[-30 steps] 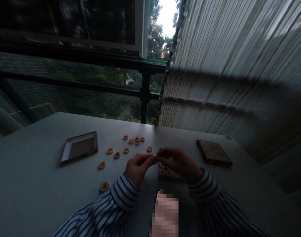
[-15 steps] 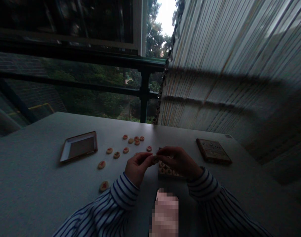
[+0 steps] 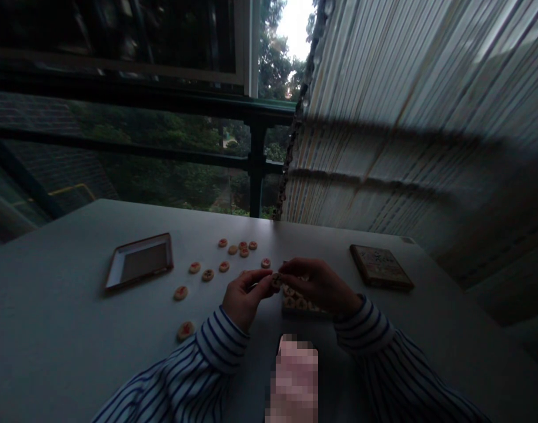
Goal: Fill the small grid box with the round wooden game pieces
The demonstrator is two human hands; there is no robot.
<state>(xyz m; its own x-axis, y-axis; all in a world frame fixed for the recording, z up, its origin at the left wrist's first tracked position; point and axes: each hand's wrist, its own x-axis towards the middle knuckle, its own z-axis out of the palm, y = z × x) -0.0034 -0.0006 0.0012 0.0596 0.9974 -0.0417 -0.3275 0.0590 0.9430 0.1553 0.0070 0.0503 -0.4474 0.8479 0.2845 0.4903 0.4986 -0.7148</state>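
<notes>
My left hand [image 3: 244, 296] and my right hand [image 3: 322, 285] meet above the table, fingers pinched. Between their fingertips is a round wooden Chinese chess piece [image 3: 276, 281] with a dark mark, its face tilted toward me. Both hands seem to grip it at its edges. Below my right hand stands a shallow box [image 3: 304, 314] with several round pieces [image 3: 301, 303] in rows, partly covered by that hand. Just beyond the fingertips lies a loose red-marked piece [image 3: 266, 263].
Several loose pieces [image 3: 194, 267] lie scattered to the left, one piece [image 3: 186, 331] beside my left sleeve. An open lid or tray [image 3: 171, 269] sits at left, a closed flat box [image 3: 382, 267] at right. A pixelated object [image 3: 294, 376] is near me. Railing and a striped curtain [image 3: 361, 153] border the table [image 3: 136, 352].
The piece between my fingertips has turned so that more of its marked face shows. My hands stay in nearly the same place, and the loose pieces lie as before.
</notes>
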